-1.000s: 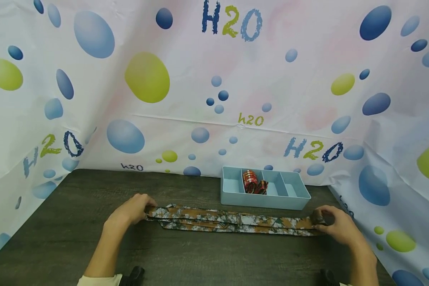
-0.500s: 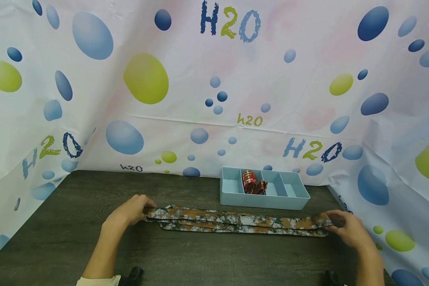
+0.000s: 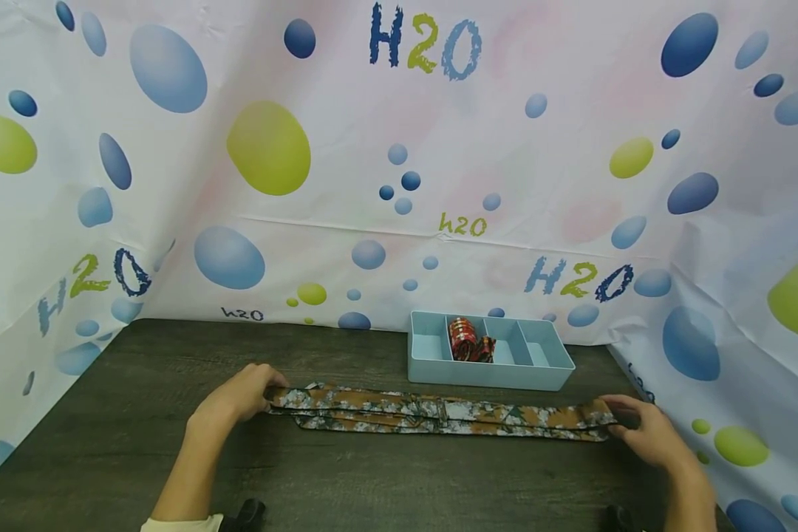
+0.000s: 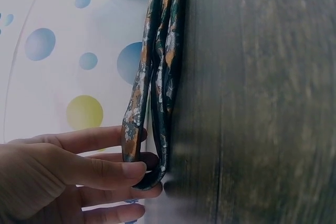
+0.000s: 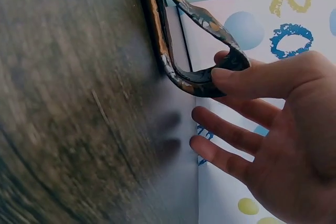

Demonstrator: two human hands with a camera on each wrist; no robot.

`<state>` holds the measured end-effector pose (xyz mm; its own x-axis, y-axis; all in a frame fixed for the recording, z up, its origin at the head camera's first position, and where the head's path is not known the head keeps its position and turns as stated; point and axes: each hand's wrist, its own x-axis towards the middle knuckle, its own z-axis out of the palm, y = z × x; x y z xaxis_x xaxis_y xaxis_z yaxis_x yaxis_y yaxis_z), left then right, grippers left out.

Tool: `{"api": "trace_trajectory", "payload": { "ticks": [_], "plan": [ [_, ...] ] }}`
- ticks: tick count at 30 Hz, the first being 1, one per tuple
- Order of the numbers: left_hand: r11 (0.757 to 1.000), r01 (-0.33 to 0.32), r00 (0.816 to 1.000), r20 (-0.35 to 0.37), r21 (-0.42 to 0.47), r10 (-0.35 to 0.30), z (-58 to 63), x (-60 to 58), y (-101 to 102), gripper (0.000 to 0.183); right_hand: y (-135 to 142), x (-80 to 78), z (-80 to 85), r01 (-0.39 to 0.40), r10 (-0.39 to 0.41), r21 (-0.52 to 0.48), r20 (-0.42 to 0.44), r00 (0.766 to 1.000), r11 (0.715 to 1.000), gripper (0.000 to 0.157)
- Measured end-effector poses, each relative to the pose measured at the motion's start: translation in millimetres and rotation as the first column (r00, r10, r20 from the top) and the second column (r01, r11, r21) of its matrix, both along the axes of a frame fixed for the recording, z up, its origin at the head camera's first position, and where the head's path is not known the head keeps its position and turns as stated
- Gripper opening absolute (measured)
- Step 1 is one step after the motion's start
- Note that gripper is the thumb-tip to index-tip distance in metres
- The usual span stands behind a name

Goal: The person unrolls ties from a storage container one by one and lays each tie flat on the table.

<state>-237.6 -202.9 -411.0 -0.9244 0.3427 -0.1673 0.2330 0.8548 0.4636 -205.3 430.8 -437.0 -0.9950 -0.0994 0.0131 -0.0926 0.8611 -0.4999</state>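
Note:
A floral necktie [image 3: 386, 401] in brown, white and dark green lies folded lengthwise in layers across the table. Its left end is held by my left hand [image 3: 239, 399]; the left wrist view shows the thumb and fingers [image 4: 107, 174] pinching the fold. At the other end, my right hand [image 3: 652, 432] pinches the cloth between thumb and finger. In the right wrist view, the necktie [image 5: 205, 19] makes a raised loop there, and the other fingers [image 5: 228, 132] are spread below it.
Behind the necktie stands a light blue divided box [image 3: 492, 375]. One compartment holds a rolled red patterned cloth strip [image 3: 463, 340]. The dark wooden table [image 3: 372, 480] meets a bubble-printed sheet [image 3: 346, 148] at the back and sides.
My right hand has moved a little to the right and down, and the curled flap at that end now lies straighter along the necktie. The left hand keeps its hold.

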Motion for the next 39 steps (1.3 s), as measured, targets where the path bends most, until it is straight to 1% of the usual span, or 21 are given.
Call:
{"api": "trace_trajectory", "payload": {
  "ticks": [3,8,11,14,20,25,28,32,34,39],
  "plan": [
    [1.000,0.002,1.000,-0.004,0.005,-0.002,0.2,0.5,0.0,0.038,0.6,0.4,-0.8,-0.013,0.013,0.001,0.009,1.000,1.000,0.044],
    [1.000,0.004,1.000,-0.006,0.012,-0.004,0.0,0.5,0.0,0.037,1.5,-0.5,-1.5,-0.013,0.012,0.013,0.028,1.000,1.000,0.044],
    [1.000,0.005,1.000,-0.010,0.012,-0.005,-0.4,-0.4,-0.6,0.037,0.7,-1.7,-1.7,-0.009,0.009,0.016,0.025,1.000,1.000,0.043],
    [1.000,0.019,1.000,-0.016,0.012,-0.019,-1.2,-1.7,-1.8,0.037,-0.5,-2.3,-1.5,-0.019,0.018,0.014,0.014,1.000,1.000,0.042],
    [0.999,0.022,1.000,-0.002,0.023,-0.022,-2.0,-2.3,-2.4,0.036,-0.5,-2.1,-2.2,-0.022,0.022,0.007,0.007,1.000,1.000,0.042],
    [1.000,0.016,1.000,0.015,0.020,-0.016,-2.7,-2.0,-2.7,0.037,-1.3,-2.4,-1.4,-0.012,0.012,0.000,0.034,0.999,1.000,0.046],
    [0.999,0.017,0.999,0.028,0.028,-0.018,-3.2,-2.7,-3.0,0.038,-4.9,-2.3,2.0,-0.010,0.010,-0.013,0.064,0.998,1.000,0.052],
    [0.999,0.010,0.999,0.043,0.042,-0.012,-3.1,-3.4,-2.4,0.039,-12.1,-3.1,7.7,-0.011,0.013,-0.026,0.080,0.997,1.000,0.055],
    [0.999,0.006,0.999,0.044,0.045,-0.008,-2.8,-3.3,-1.7,0.038,-15.4,-2.9,9.3,-0.012,0.014,-0.028,0.071,0.997,1.000,0.054],
    [0.999,0.003,1.000,0.029,0.051,-0.004,-1.5,-1.7,0.5,0.037,-23.1,-3.3,12.1,-0.020,0.020,-0.024,0.011,1.000,1.000,0.046]
  ]
}}
